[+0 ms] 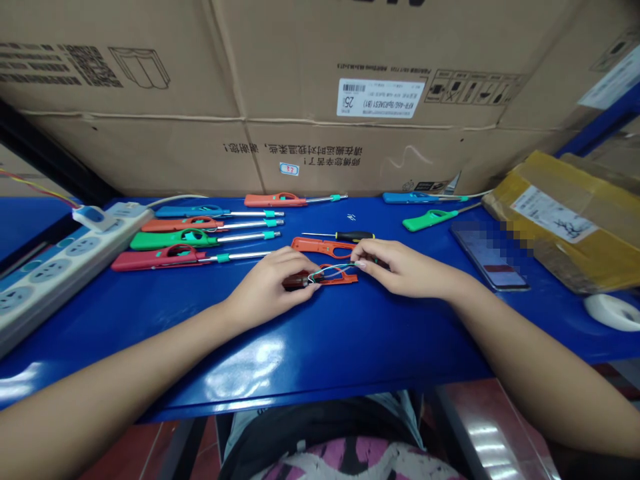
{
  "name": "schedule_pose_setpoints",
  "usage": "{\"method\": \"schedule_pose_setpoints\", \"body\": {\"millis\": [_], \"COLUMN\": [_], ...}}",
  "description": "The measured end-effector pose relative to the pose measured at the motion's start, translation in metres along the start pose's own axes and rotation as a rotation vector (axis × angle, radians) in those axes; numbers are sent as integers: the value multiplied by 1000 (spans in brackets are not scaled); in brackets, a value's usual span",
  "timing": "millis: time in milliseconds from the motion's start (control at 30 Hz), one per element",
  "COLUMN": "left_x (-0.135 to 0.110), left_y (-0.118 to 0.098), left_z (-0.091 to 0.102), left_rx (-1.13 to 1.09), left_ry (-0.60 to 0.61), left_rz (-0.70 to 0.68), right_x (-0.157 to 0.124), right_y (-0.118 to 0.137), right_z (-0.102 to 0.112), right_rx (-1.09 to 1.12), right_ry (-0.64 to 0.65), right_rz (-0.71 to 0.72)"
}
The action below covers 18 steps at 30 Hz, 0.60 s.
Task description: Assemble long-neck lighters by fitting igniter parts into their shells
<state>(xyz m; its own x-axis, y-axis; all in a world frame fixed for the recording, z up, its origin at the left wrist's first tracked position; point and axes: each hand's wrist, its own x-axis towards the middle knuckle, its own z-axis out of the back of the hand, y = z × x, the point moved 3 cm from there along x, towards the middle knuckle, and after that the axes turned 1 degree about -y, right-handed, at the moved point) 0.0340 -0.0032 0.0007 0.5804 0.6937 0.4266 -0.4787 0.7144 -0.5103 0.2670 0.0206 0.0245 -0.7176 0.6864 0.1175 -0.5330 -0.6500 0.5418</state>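
Note:
My left hand is closed on an opened orange lighter half with a dark brown part inside it, lying low over the blue table. Thin green, white and bluish wires run from it to my right hand, whose thumb and fingers pinch their far end. Just behind lies the other orange shell half, separate. A black and yellow screwdriver rests beyond that shell. What lies under my left fingers is partly hidden.
Several long-necked lighters lie at left, among them a red one. An orange lighter, a blue one and a green one lie at the back. A power strip, phone, taped box and white roll flank the table.

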Motion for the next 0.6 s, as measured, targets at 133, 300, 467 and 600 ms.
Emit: {"method": "schedule_pose_setpoints", "body": {"millis": [133,300,467,600], "left_x": [-2,-3,-2,-2], "left_y": [1,5,9,9], "left_z": [2,4,5,6], "left_rx": [-68,-141,-137,-106], "left_ry": [-75,-127,-135,-136], "left_rz": [81,163,166,136], "right_x": [0,-2,-3,-3], "right_y": [-2,-4,-4,-3], "right_z": [-2,-6,-6,-4], "right_rx": [-29,-61,-76,-44], "right_ry": [25,86,95,75], "right_rz": [-2,-4,20,25]}}
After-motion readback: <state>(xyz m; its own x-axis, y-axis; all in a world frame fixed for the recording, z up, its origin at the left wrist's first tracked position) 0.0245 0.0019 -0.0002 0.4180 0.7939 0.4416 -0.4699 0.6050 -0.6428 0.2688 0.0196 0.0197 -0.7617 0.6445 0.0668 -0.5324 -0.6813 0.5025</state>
